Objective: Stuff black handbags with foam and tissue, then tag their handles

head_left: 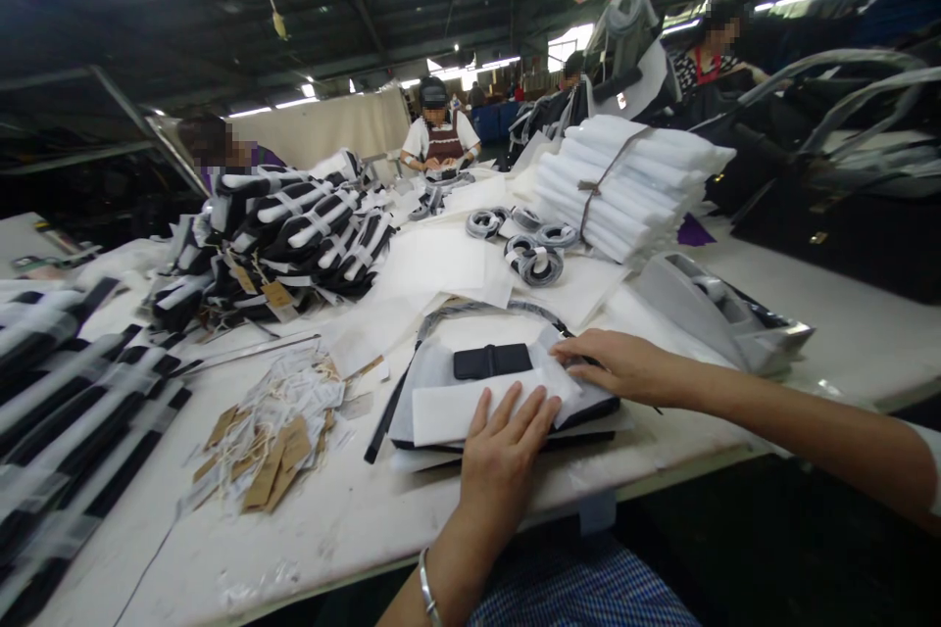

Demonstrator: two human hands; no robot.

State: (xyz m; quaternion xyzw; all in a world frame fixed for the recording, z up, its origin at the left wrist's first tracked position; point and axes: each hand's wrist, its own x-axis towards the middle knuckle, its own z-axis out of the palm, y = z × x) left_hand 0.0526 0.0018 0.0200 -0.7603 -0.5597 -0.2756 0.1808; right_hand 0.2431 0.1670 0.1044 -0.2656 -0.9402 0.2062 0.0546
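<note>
A black handbag (401, 416) lies flat on the table in front of me, its wrapped handle (477, 310) arched at the far side. Thin white wrapping paper (433, 367) covers most of the bag, with a black strap tab (491, 361) lying on top. Across the near side is a folded white foam sheet (445, 411). My left hand (509, 441) rests flat on this sheet, fingers spread. At the bag's right side my right hand (607, 364) pinches the wrapping paper between thumb and fingers.
Paper tags with strings (283, 441) lie left of the bag. Wrapped black straps (294, 225) are heaped behind them. Coiled straps (540, 260), a tied stack of white foam sheets (624, 181) and a grey tape dispenser (706, 309) stand beyond. Several co-workers sit around.
</note>
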